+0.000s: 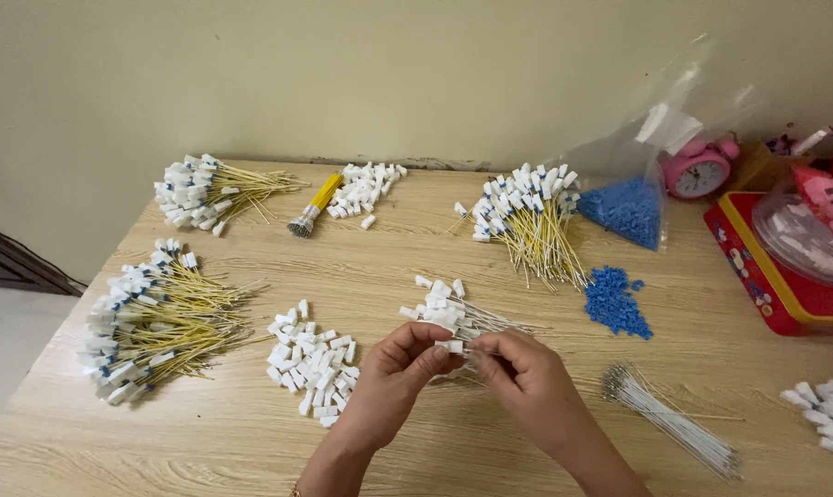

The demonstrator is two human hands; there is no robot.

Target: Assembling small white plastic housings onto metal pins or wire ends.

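Fingertips of both hands meet over one small white plastic connector block (452, 347), which they pinch between them above the table's near middle. The left hand (393, 377) grips it with thumb and forefinger pressed together; the right hand (525, 373) pinches it from the other side, its fingers curled in. Just behind them lies a small bunch of white wires with white end caps (453, 314). Left of the hands is a loose heap of white plastic blocks (310, 362); right is a bundle of thin bare white wires (671, 420). The surface is a pale wood-grain laminate table (407, 248) set against a plain cream wall (343, 74).
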